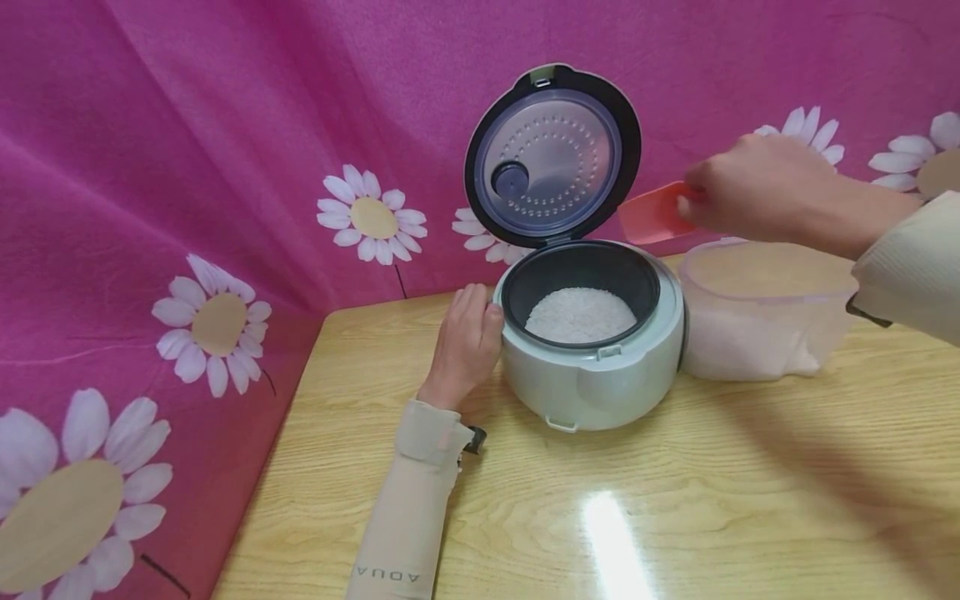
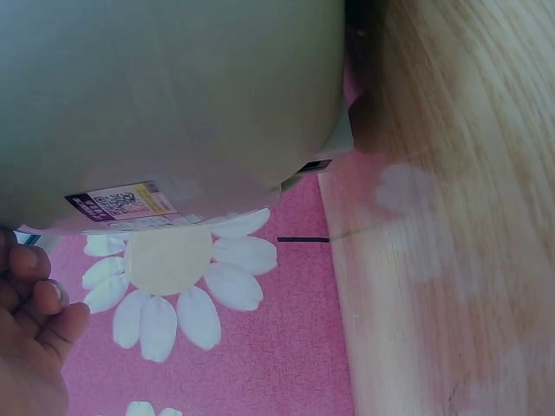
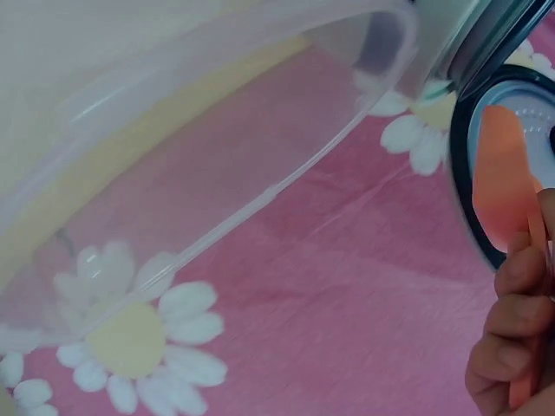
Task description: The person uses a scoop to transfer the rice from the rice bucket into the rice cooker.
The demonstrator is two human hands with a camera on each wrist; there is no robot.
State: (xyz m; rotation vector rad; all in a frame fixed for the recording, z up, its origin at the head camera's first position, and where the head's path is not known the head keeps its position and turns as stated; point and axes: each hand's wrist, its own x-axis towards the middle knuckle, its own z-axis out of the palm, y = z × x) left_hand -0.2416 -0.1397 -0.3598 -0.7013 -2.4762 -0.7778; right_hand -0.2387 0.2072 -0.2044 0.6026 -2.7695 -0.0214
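Note:
In the head view my left hand (image 1: pixel 467 342) rests against the upper left side of a pale green rice cooker (image 1: pixel 592 383), thumb at the rim. The left wrist view shows its loosely bent fingers (image 2: pixel 52 299) beside the cooker wall (image 2: pixel 173 104). White rice (image 1: pixel 581 317) lies in the dark inner pot (image 1: pixel 528 292). My right hand (image 1: pixel 765 192) grips an orange scoop (image 1: pixel 656 215) by its handle, above and behind the cooker's right side. Below this hand stands a clear plastic container (image 1: pixel 750 325) with white contents. The scoop's inside is hidden.
The cooker's lid (image 1: pixel 552 154) stands upright on its rear hinge, close to the scoop. A pink cloth (image 1: pixel 247 108) with white flowers hangs behind and to the left of the wooden table (image 1: pixel 525 517). The container stands right beside the cooker.

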